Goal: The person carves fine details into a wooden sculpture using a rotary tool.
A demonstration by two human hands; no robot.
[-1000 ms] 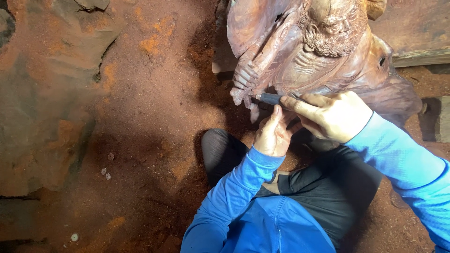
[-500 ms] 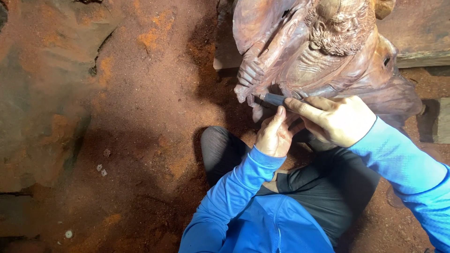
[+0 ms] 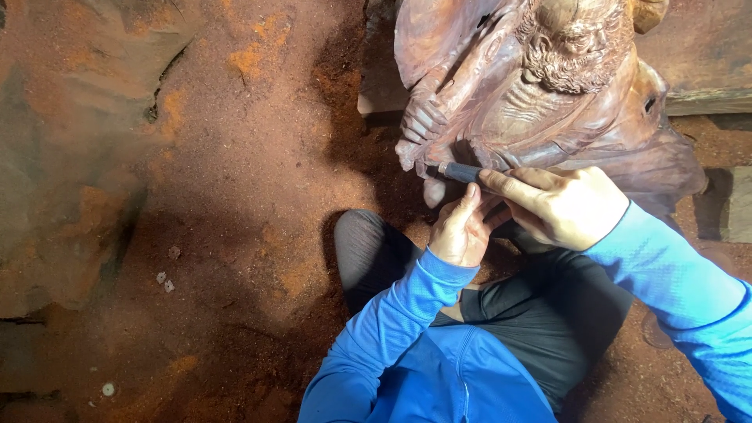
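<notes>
A reddish-brown carved wooden figure (image 3: pixel 540 86) with a bearded head and a carved hand stands in front of me, top right. My right hand (image 3: pixel 560 205) grips a thin dark carving tool (image 3: pixel 460 171), whose tip rests near the figure's carved hand (image 3: pixel 419 129). My left hand (image 3: pixel 462 229) sits just under the tool, its fingers raised against the shaft. Both arms wear blue sleeves. My legs in dark trousers (image 3: pixel 540 313) are folded below the figure.
Red-brown sawdust covers the floor (image 3: pixel 235 235). A rough slab of wood (image 3: pixel 63 157) lies at the left. A timber plank (image 3: pixel 705 70) runs behind the figure, and a grey block (image 3: pixel 735 204) sits at the right edge.
The view has shifted slightly. Both hands stay at the tool by the carved hand, with little visible movement.
</notes>
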